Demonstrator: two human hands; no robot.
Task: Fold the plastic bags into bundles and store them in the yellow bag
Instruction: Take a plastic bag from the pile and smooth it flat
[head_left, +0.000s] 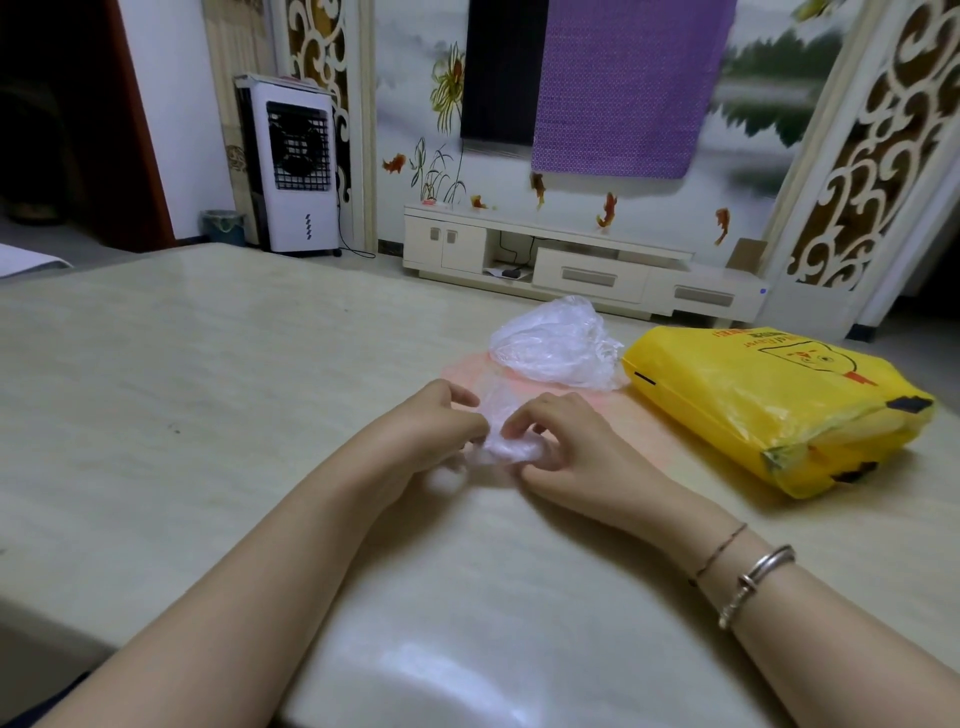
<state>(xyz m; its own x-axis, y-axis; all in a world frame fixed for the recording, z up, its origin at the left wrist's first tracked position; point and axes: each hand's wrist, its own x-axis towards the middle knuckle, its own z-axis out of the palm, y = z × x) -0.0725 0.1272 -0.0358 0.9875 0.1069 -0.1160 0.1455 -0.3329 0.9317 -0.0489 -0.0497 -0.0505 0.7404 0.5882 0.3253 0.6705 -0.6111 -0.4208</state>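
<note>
A clear plastic bag (501, 436) lies as a narrow strip on the table, its near end rolled into a small bundle. My left hand (441, 421) pinches that bundle from the left, and my right hand (558, 441) pinches it from the right, fingers curled over the plastic. Beyond the hands the same strip runs up into a crumpled clear mass (558, 345). That mass rests on a flat pink bag (587, 402). The yellow bag (769, 400) lies on its side to the right, about a hand's width from my right hand.
The pale marble-patterned table (208, 389) stretches wide to the left and toward me. Beyond its far edge stand a low white TV cabinet (587, 260) and a white air cooler (293, 166). A small bin (223, 226) stands on the floor beside the cooler.
</note>
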